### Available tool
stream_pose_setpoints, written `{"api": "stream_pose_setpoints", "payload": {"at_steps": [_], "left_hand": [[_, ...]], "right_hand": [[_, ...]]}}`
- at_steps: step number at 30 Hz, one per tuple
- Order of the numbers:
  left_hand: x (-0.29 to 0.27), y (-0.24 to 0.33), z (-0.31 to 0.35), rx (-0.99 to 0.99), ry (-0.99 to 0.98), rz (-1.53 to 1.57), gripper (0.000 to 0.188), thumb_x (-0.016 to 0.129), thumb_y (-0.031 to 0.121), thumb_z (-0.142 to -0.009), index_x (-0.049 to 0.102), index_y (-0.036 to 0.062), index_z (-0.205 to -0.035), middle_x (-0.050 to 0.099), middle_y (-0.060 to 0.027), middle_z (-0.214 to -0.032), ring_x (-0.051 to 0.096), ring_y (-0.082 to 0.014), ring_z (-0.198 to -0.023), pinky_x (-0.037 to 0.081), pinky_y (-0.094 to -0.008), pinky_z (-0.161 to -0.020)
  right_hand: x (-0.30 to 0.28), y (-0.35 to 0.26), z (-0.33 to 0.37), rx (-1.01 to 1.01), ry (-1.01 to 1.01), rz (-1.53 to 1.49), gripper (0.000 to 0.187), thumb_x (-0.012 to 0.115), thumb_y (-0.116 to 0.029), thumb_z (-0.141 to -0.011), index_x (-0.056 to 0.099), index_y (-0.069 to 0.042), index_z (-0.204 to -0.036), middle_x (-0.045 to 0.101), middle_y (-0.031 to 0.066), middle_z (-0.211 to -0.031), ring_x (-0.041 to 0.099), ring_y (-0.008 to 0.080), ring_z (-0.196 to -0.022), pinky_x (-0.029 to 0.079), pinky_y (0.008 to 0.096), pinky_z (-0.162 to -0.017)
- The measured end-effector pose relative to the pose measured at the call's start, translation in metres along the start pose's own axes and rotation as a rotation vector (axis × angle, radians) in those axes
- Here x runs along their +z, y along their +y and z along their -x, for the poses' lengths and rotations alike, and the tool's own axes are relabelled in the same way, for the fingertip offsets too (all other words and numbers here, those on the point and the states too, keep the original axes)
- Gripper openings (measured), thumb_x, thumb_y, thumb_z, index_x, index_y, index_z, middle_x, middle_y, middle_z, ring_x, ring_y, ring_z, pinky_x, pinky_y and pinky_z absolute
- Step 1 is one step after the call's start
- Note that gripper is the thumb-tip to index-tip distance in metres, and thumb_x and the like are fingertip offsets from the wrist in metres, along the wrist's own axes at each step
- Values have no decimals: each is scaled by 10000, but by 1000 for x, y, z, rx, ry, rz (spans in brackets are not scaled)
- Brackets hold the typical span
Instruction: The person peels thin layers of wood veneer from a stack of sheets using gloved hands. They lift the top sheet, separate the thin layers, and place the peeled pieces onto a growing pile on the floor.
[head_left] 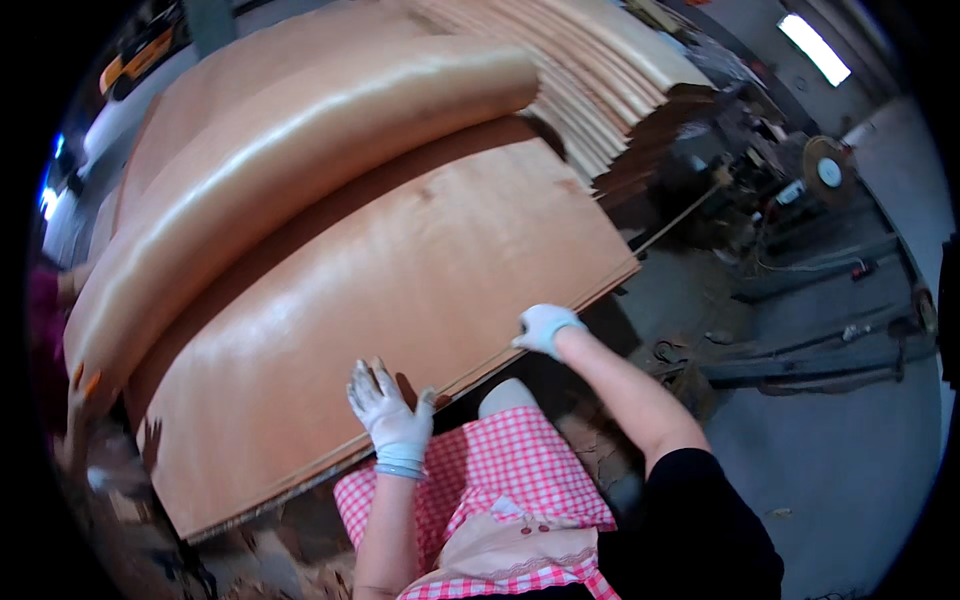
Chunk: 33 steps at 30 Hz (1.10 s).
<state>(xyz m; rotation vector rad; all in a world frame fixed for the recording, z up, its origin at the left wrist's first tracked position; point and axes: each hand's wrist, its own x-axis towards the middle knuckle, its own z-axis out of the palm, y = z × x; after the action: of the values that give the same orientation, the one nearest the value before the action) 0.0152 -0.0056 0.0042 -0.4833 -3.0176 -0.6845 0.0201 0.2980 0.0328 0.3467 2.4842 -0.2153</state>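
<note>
Cannot see beneath the roll [300, 160]. Find sheet [420, 270] atop the stack [606, 287]. Note left hand [390, 412] spread flat by stack's near edge, right hand [546, 330] curled at same edge, grip undeterminable.

Ref is the round, white-centred tan disc [826, 170]: dark machinery [765, 178] sits just left of it, and a bright rectangular panel [815, 48] (window or lamp, can't tell) shows above it. Dark metal beam [800, 372] runs below the disc, with grey floor [830, 470] and a small pale scrap [779, 512] further down. Yellow vehicle [140, 62] and grey-green pillar [208, 25] are well left of the disc, both only partly visible.
</note>
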Motion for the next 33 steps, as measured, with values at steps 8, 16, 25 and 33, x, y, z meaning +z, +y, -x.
{"api": "stream_pose_setpoints", "payload": {"at_steps": [8,16,25,33], "left_hand": [[15,22,-10,-130,-90,-42,1113,810,443,-618,249,-20,-1461,256,-236,-1513,199,-358,-1422,112,-458,-1179],[20,22,-12,-107,-111,-57,1135,821,438,-594,254,-20,-1463,251,-225,-1521,189,-354,-1427,115,-459,-1178],[19,17,-10,-94,-106,-71,1118,822,399,-607,241,1,-1475,236,-226,-1529,181,-356,-1433,124,-458,-1175],[19,12,-9,-76,-102,-96,1110,819,391,-607,243,13,-1477,238,-225,-1529,194,-362,-1427,129,-455,-1178]], "right_hand": [[-19,137,1,65,97,-151,328,608,-331,-839,684,-103,-1061,668,150,-1096,633,331,-1015,496,428,-878],[-45,305,-9,123,-99,-295,338,735,-243,-794,700,-96,-1097,706,85,-1071,642,213,-990,473,354,-901],[-63,306,-5,93,-170,-282,373,757,-354,-790,722,-124,-1081,715,58,-1058,639,172,-973,462,326,-901],[-47,303,-22,68,-115,-485,347,699,-309,-834,704,-72,-1087,709,75,-1012,633,187,-913,485,339,-849]]}}
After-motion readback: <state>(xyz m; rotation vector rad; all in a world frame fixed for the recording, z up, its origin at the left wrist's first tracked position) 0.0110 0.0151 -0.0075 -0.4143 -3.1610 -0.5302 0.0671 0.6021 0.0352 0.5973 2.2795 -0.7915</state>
